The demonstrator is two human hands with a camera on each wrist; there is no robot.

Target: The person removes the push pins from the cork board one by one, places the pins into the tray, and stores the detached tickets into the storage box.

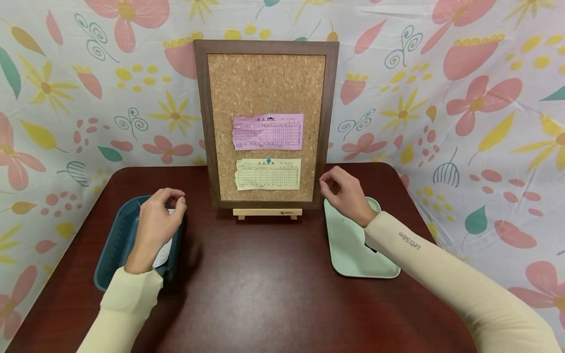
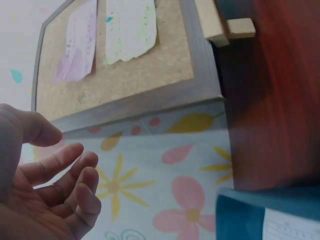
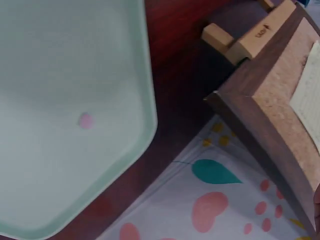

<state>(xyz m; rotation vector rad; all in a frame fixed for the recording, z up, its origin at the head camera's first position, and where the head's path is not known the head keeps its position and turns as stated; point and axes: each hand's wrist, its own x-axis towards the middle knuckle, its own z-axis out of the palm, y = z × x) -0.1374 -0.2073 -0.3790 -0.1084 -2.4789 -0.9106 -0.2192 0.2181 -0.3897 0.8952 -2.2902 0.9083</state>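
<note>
My left hand (image 1: 161,220) hovers over the dark blue tray (image 1: 108,250) on the left, fingers loosely bent, thumb apart from them. Nothing is between these fingers (image 2: 82,170) in the left wrist view. A white printed paper (image 1: 163,252) lies in that tray, partly hidden. My right hand (image 1: 346,193) is beside the right frame edge of the corkboard (image 1: 265,83), thumb and bent fingers close together; I cannot tell whether they pinch something small. A pink slip (image 1: 269,132) hangs on the cork, with a yellow-green slip (image 1: 268,175) below it under a blue pushpin (image 1: 268,160).
The corkboard stands on a small wooden easel (image 1: 267,212) at the back of the dark red table (image 1: 251,284). Under the right forearm is a pale green tray (image 1: 344,255), with a small pink round thing (image 3: 85,120) in it. Behind hangs a flowered cloth (image 1: 397,54).
</note>
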